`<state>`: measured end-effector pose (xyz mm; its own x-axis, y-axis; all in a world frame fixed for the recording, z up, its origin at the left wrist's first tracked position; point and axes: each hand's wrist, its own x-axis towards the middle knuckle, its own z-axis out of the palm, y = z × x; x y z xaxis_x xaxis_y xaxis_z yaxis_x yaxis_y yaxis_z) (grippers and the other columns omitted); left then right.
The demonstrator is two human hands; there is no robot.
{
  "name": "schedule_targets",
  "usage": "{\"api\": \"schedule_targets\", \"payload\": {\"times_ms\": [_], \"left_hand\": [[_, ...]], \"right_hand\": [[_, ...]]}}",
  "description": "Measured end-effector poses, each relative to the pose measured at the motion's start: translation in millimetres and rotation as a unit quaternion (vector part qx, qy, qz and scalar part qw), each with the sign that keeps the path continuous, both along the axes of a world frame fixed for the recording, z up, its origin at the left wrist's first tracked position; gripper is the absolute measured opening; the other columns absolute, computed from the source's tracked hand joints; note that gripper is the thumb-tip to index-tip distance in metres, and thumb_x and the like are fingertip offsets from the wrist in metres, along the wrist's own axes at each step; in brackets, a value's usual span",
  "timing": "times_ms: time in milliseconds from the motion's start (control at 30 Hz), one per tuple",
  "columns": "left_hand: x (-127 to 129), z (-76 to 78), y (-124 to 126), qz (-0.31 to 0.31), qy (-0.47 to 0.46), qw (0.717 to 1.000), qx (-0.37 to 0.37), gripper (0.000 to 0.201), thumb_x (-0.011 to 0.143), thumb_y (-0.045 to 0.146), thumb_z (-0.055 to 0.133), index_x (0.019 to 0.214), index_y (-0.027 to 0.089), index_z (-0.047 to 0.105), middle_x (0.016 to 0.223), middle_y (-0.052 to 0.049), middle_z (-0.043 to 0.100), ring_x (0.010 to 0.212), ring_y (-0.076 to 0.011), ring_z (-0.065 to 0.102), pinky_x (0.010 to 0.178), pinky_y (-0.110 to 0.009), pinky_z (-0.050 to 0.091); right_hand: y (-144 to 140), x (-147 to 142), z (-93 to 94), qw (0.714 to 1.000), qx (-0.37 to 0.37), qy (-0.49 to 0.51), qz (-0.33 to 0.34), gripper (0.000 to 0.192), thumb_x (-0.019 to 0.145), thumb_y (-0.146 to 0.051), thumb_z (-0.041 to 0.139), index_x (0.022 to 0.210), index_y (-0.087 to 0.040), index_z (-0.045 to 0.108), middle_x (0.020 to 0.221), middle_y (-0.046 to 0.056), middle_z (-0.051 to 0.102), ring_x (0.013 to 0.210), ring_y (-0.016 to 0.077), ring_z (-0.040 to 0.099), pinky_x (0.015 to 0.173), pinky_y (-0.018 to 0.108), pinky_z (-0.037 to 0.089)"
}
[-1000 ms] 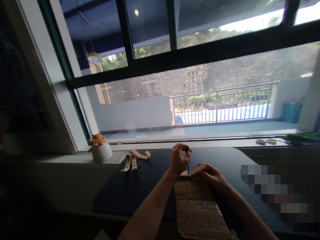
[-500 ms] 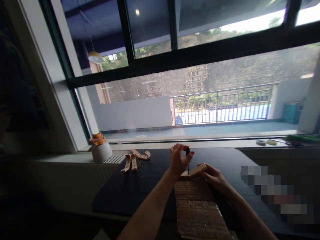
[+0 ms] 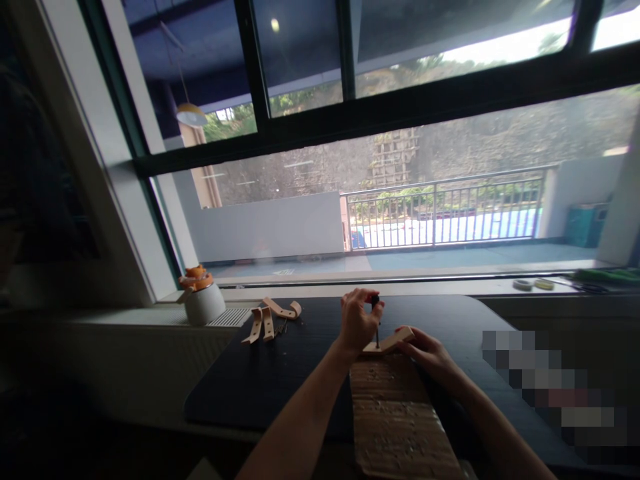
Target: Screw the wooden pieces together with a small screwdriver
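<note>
My left hand (image 3: 356, 321) grips the dark handle of a small screwdriver (image 3: 375, 313) held upright, its tip pressed down into a pale curved wooden piece (image 3: 389, 340). My right hand (image 3: 431, 355) holds that wooden piece from the right side and steadies it. The piece rests on the far end of a cardboard sheet (image 3: 400, 420) lying on the dark table (image 3: 280, 373).
Several more curved wooden pieces (image 3: 270, 317) lie at the table's far left. A white pot with an orange top (image 3: 201, 297) stands on the windowsill. Tape rolls (image 3: 530, 283) and green items (image 3: 605, 273) sit on the sill at right. A large window fills the background.
My left hand's fingers shifted slightly around the screwdriver handle, as in turning it. The right hand and the wooden piece stayed in place.
</note>
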<state>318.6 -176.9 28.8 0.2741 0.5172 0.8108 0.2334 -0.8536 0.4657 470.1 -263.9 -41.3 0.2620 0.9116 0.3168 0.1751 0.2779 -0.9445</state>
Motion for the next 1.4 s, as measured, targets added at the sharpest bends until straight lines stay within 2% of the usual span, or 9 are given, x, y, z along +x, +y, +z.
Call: {"api": "schedule_targets", "payload": {"times_ms": [267,500,767,1067,1400], "left_hand": [[0.5,0.7,0.8,-0.006,0.005,1.000,0.011,0.014,0.079,0.020,0.069,0.093,0.021,0.066,0.085,0.000,0.067,0.085,-0.0180,0.061,0.093,-0.041,0.038],[3.4,1.3,2.0,0.022,0.015,0.999,0.024,0.014,0.078,0.021,0.072,0.089,0.021,0.064,0.083,0.000,0.065,0.082,-0.0181,0.060,0.092,-0.041,0.038],[1.5,2.4,0.6,0.008,0.000,1.000,0.006,0.013,0.078,0.017,0.071,0.090,0.021,0.067,0.084,-0.001,0.068,0.084,-0.0186,0.062,0.093,-0.042,0.039],[0.6,3.5,-2.9,-0.029,-0.016,0.999,0.000,0.015,0.081,0.014,0.065,0.093,0.020,0.070,0.087,-0.003,0.069,0.087,-0.0185,0.063,0.089,-0.037,0.045],[4.0,2.3,0.3,-0.011,-0.025,1.000,0.007,0.009,0.079,0.020,0.070,0.089,0.020,0.069,0.081,-0.002,0.065,0.080,-0.0172,0.060,0.088,-0.037,0.045]], "right_hand": [[0.2,0.7,-1.4,1.000,-0.004,0.005,-0.002,0.055,0.062,-0.061,0.074,0.095,-0.018,0.068,0.089,0.008,0.074,0.088,0.0302,0.068,0.083,0.043,0.053],[1.2,-0.5,-0.3,1.000,-0.006,0.007,-0.012,0.058,0.059,-0.062,0.076,0.096,-0.019,0.068,0.089,0.008,0.074,0.089,0.0309,0.068,0.084,0.045,0.053],[-0.6,-2.3,2.5,1.000,-0.001,0.002,-0.010,0.055,0.060,-0.063,0.074,0.093,-0.018,0.070,0.087,0.009,0.074,0.086,0.0303,0.068,0.081,0.043,0.054],[-3.6,-2.0,6.1,1.000,-0.004,-0.013,-0.013,0.055,0.062,-0.063,0.074,0.095,-0.019,0.070,0.086,0.007,0.074,0.087,0.0309,0.068,0.083,0.044,0.053],[-0.8,0.6,0.7,1.000,-0.003,-0.013,-0.005,0.057,0.063,-0.062,0.073,0.099,-0.018,0.068,0.088,0.008,0.074,0.087,0.0303,0.067,0.083,0.044,0.053]]}}
